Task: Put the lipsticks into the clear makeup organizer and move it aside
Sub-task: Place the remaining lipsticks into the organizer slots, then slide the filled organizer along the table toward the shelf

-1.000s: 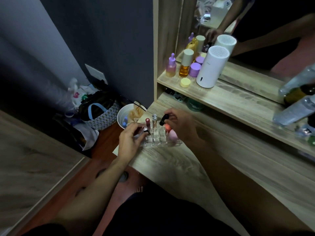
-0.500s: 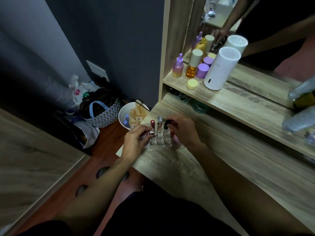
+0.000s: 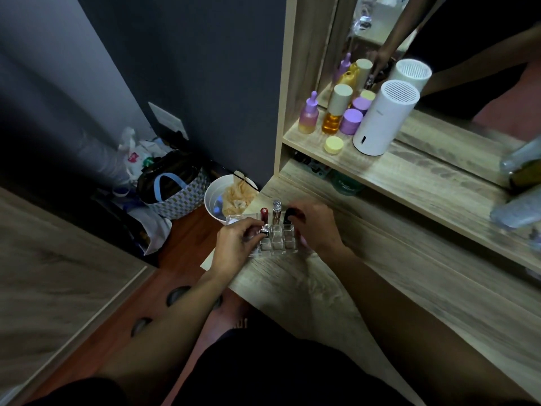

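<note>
Clear organizer (image 3: 276, 240) sits at the near-left corner of the wooden desk (image 3: 366, 288), betw. both hands. Three lipsticks stand upright in its far row, L to R: red-capped (image 3: 264, 215), silver/clear (image 3: 276, 211), black-capped (image 3: 288, 215). Near cells look unfilled, though the clear walls make that hard to judge.

Left hand (image 3: 237, 246) rests at the organizer's left side; thumb and forefinger pinch a small silver lipstick (image 3: 265, 230) just over a left-column cell, near the red-capped one. Right hand (image 3: 316, 227) is at the organizer's right side, fingers curled around the black-capped lipstick's top; a pink item peeks out under the palm, identity unclear.

Shelf (image 3: 409, 174) above the desk, far right: purple dropper bottle (image 3: 309, 115), amber bottle (image 3: 334, 112), purple jar (image 3: 350, 121), yellow jar (image 3: 333, 145), white cylinder (image 3: 384, 117); mirror (image 3: 468, 54) behind them. Floor, left of desk: white bin (image 3: 215, 197) w/ crumpled paper, patterned bag (image 3: 175, 191).
</note>
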